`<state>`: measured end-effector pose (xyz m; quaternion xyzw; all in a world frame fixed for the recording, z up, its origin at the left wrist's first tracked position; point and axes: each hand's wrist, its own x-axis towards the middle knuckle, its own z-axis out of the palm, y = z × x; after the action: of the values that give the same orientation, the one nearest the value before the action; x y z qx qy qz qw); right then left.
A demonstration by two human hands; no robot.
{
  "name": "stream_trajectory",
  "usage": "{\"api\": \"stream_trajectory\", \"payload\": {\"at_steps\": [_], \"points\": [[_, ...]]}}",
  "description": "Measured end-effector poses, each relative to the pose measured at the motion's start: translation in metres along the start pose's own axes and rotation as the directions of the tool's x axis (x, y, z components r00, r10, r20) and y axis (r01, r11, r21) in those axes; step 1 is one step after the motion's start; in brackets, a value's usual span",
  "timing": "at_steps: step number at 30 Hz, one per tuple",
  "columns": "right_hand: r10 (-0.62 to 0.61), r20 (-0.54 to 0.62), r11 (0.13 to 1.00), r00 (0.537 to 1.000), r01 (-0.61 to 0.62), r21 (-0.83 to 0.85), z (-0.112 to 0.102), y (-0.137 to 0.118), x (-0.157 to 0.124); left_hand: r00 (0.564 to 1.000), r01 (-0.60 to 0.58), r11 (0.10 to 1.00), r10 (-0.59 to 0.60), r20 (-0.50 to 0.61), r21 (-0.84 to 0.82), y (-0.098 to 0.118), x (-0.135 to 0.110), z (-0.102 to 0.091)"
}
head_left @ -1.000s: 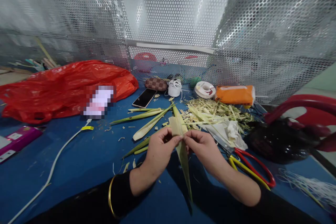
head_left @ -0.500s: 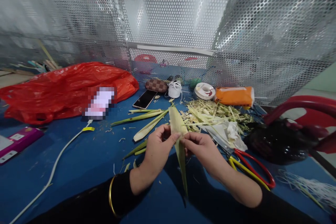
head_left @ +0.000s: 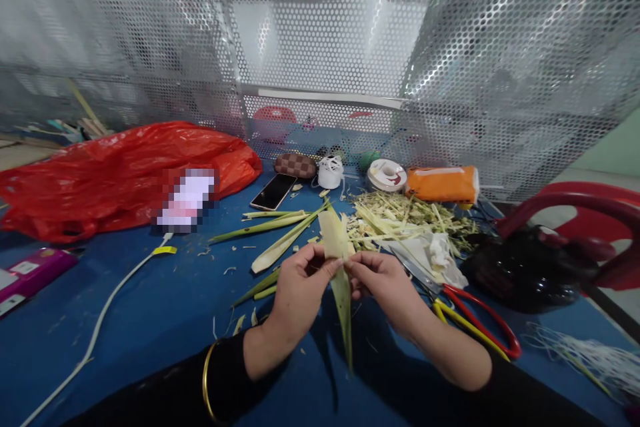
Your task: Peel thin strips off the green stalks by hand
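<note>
A long pale green husk leaf (head_left: 343,303) stands between my hands, its wide whitish end up and its pointed tip hanging toward me. My left hand (head_left: 300,290) is closed on its left side, thumb pressed flat on the leaf. On the right edge, my right hand (head_left: 387,283) pinches with thumb and forefinger, close to the left thumb. Whatever lies behind the leaf is hidden by the fingers. Left of my hands lie more husk leaves (head_left: 280,247). Beyond them to the right sits a heap of shredded husk strips (head_left: 415,213).
Scissors (head_left: 483,313) with red and yellow handles lie beside my right forearm, near a dark lidded pot (head_left: 535,273). White threads (head_left: 590,357) spread at the right. Behind are a phone (head_left: 274,191), a ribbon spool (head_left: 387,175) and an orange pack (head_left: 443,183). A red plastic bag (head_left: 125,167) lies left.
The view has shifted slightly. The leaf's upper end looks narrower and a little lower than before, and its tip has swung slightly left. Both hands keep their grip in nearly the same place.
</note>
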<state>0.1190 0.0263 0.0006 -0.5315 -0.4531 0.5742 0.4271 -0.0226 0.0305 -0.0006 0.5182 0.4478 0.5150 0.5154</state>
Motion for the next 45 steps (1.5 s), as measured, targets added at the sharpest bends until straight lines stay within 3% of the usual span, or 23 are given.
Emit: {"api": "stream_trajectory", "payload": {"at_steps": [3, 8, 15, 25, 29, 33, 37, 41, 45], "points": [[0.044, 0.071, 0.998, 0.996, -0.047, 0.037, 0.002, -0.004, -0.004, 0.999, -0.034, 0.999, 0.035, -0.038, 0.041, 0.0, 0.001, -0.002], [-0.008, 0.11, 0.999, 0.994, 0.014, -0.049, 0.003, 0.0, -0.006, 0.996, -0.04, 0.997, 0.045, -0.079, 0.067, -0.001, 0.004, -0.003], [-0.192, 0.043, 0.972, 0.98, 0.196, -0.131, 0.0, 0.004, 0.0, 0.999, 0.044, 0.998, -0.044, -0.002, 0.054, -0.005, 0.004, -0.003], [-0.045, 0.008, 0.999, 0.999, 0.045, -0.018, -0.001, 0.005, 0.004, 0.999, 0.024, 1.0, -0.023, -0.024, 0.012, 0.004, -0.002, 0.0], [0.021, 0.071, 0.999, 0.997, -0.023, 0.032, 0.001, -0.003, -0.001, 0.999, -0.001, 0.999, 0.003, -0.048, 0.037, 0.004, -0.002, -0.003], [-0.013, 0.132, 0.998, 0.991, 0.022, -0.064, 0.003, -0.003, -0.004, 0.995, -0.054, 0.995, 0.06, -0.074, 0.079, 0.001, 0.002, -0.004], [-0.089, 0.086, 0.986, 0.992, 0.1, -0.136, 0.002, 0.003, -0.002, 0.999, -0.021, 0.99, 0.026, -0.035, 0.138, -0.003, 0.005, -0.004], [-0.08, 0.087, 0.996, 0.993, 0.084, -0.041, 0.002, 0.001, -0.002, 1.0, 0.013, 0.991, -0.012, -0.006, 0.129, -0.003, 0.004, -0.004], [-0.023, 0.093, 0.996, 0.995, 0.015, 0.085, 0.004, -0.004, -0.004, 0.998, 0.029, 0.996, -0.023, -0.065, 0.09, 0.004, -0.001, -0.003]]}}
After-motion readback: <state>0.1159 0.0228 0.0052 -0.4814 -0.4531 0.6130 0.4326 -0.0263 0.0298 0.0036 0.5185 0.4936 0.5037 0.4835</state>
